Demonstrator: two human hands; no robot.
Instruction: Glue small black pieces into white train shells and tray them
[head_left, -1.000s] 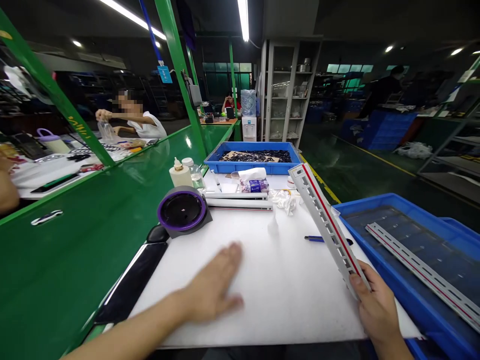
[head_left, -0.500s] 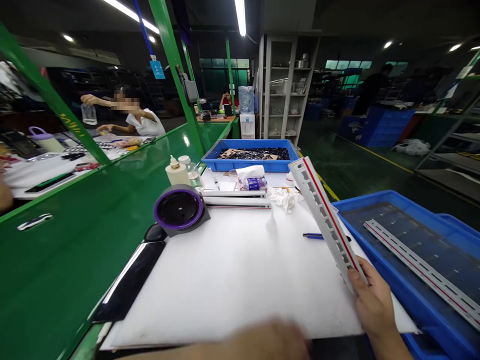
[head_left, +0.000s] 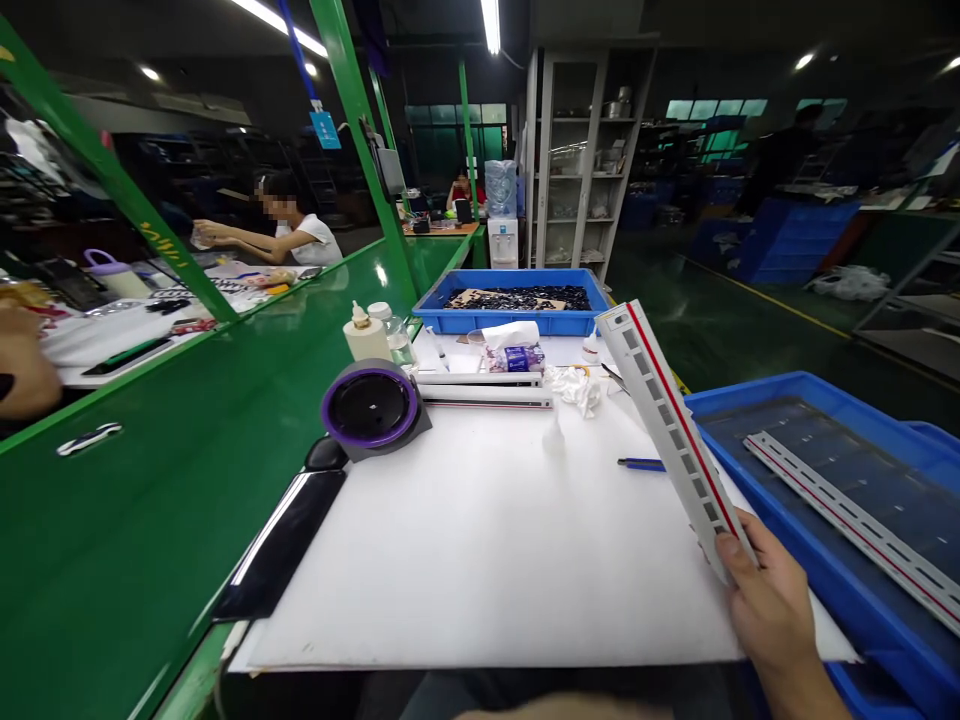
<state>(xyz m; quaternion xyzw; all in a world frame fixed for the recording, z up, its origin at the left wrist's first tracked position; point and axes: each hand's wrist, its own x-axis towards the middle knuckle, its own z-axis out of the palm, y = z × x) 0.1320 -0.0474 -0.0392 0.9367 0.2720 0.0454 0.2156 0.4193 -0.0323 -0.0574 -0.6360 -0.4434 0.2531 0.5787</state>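
My right hand grips the lower end of a long pale slotted strip with a red line along it. The strip tilts up and to the left above the right side of the white worktable. Only a blurred sliver of my left arm or hand shows at the bottom edge, its fingers hidden. A blue pen-like tool lies partly behind the strip. Two similar strips lie at the back of the table, left of a small clear squeeze bottle.
At right, a blue tray holds another slotted strip. A round purple-rimmed black device stands at left. Behind are bottles, a tissue pack, crumpled tissue and a blue bin of dark pieces. A co-worker sits beyond the green partition.
My left hand and forearm have dropped almost out of view at the bottom. My right hand still holds the strip; the view has shifted slightly. The co-worker's raised arm with a clear container has come down.
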